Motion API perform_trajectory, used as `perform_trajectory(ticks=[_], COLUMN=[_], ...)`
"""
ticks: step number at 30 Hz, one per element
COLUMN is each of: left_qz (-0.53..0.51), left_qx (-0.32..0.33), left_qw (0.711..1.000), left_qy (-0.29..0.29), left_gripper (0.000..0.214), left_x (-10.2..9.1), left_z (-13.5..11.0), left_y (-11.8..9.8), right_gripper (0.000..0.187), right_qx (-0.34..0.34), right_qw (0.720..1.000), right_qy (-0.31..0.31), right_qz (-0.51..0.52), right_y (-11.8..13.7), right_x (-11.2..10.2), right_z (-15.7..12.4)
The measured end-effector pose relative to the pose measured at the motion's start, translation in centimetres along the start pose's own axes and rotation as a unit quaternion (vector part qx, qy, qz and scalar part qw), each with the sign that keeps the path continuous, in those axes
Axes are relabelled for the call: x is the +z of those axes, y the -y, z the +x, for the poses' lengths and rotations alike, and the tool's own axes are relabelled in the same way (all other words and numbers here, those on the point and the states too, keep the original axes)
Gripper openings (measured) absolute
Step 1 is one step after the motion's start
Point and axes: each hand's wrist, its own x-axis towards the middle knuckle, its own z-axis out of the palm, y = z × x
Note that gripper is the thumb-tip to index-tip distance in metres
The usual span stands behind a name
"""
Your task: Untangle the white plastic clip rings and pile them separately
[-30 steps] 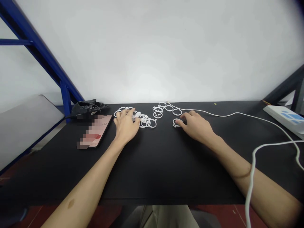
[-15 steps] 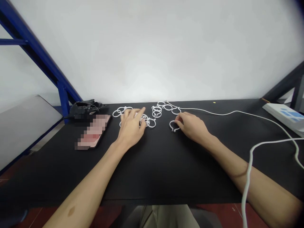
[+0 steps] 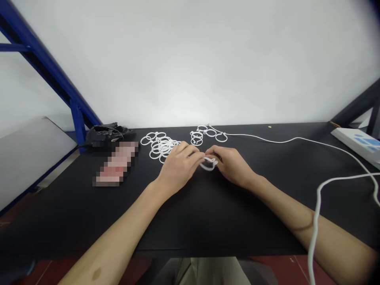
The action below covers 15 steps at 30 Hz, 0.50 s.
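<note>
My left hand (image 3: pixel 179 168) and my right hand (image 3: pixel 231 164) meet at the middle of the black table (image 3: pixel 190 213). Both pinch one white plastic ring (image 3: pixel 208 164) between their fingertips, just above the table. A pile of several white rings (image 3: pixel 160 145) lies behind my left hand. A smaller cluster of white rings (image 3: pixel 204 134) lies further back, behind both hands.
A phone (image 3: pixel 115 163) lies left of the ring pile, with a black crumpled object (image 3: pixel 108 132) behind it. A white cable (image 3: pixel 297 140) runs from the far rings to the right and loops down the table's right side. A white power strip (image 3: pixel 356 144) sits far right. Blue metal frame (image 3: pixel 59 83) at left.
My right hand drew one ring toward the table's middle. My left hand left the ring pile, moved right and took hold of the same ring.
</note>
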Motion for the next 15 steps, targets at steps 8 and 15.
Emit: perform_trajectory(ticks=[8,15], left_qz=[0.006,-0.084], left_qx=[-0.061,-0.077], left_qw=[0.997,0.992], left_qy=[0.038,0.051], left_gripper=[0.024,0.024], left_x=[0.3,-0.1], left_z=[-0.1,-0.1], left_y=[0.4,-0.5], right_gripper=[0.025,0.012], right_qx=[-0.076,-0.092], right_qw=[0.995,0.993], right_qy=[-0.011,-0.028], right_qz=[0.062,0.062], right_y=[1.2,1.2], right_x=[-1.2,-0.5], right_z=[-0.4,-0.6])
